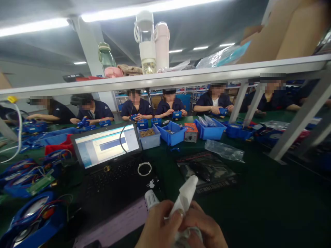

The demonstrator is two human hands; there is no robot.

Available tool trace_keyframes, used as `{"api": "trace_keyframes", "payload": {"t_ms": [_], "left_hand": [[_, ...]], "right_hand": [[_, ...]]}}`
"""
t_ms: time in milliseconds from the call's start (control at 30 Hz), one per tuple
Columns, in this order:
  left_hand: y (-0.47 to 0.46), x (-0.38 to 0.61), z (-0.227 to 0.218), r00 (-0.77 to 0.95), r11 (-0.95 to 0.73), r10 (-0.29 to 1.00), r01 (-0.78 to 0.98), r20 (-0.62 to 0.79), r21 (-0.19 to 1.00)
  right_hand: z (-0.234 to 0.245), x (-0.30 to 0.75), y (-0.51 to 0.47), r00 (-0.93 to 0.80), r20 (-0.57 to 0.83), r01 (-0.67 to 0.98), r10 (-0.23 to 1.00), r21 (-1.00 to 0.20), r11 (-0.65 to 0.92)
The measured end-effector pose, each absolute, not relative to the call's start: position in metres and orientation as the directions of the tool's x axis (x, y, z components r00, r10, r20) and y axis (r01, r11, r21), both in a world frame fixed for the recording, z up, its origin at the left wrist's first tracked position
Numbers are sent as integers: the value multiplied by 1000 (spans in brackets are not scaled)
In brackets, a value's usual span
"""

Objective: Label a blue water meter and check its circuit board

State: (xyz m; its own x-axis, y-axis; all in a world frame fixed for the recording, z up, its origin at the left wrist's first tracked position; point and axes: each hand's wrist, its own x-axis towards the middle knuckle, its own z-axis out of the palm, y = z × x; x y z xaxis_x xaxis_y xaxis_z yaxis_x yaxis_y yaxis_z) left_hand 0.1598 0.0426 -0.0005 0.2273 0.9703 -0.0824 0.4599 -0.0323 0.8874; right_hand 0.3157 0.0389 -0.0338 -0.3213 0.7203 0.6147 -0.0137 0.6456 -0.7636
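Note:
Close together at the lower middle, my left hand (160,224) and my right hand (205,224) are closed around a crumpled, rolled white paper-like piece (186,193). Its narrow end points up and away from me, and a loose part shows below my fingers. Just beyond my left hand is a white cylinder with a printed label (151,199); whether that hand also touches it I cannot tell. To the left lies a pink sheet (116,224) along the front of an open laptop (108,144). A white ring (144,169) rests on the laptop.
A black mouse (200,171) sits on a dark mat, with a clear plastic bag (224,150) behind. Blue bins (172,135) and an orange box (191,132) stand farther back. Blue wired housings (33,217) crowd the left. A shelf (165,78) crosses overhead; several people work opposite.

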Motion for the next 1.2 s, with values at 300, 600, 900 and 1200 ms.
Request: {"api": "trace_keyframes", "payload": {"t_ms": [300, 600, 900, 1200], "left_hand": [[43, 154, -10, 175, -206, 976, 518, 133, 830], [39, 155, -25, 290, -491, 870, 571, 398, 658], [35, 158, -11, 221, -260, 961, 530, 164, 807], [34, 163, -6, 309, -116, 951, 433, -26, 894]], "right_hand": [[-48, 312, 40, -202, 580, 76, 789, -794, 603], [-56, 311, 36, 8, -41, -466, 999, -884, -33], [-59, 313, 39, -41, -38, -652, 998, -756, -56], [-75, 313, 45, 33, 15, -420, 999, -907, 27]]}}
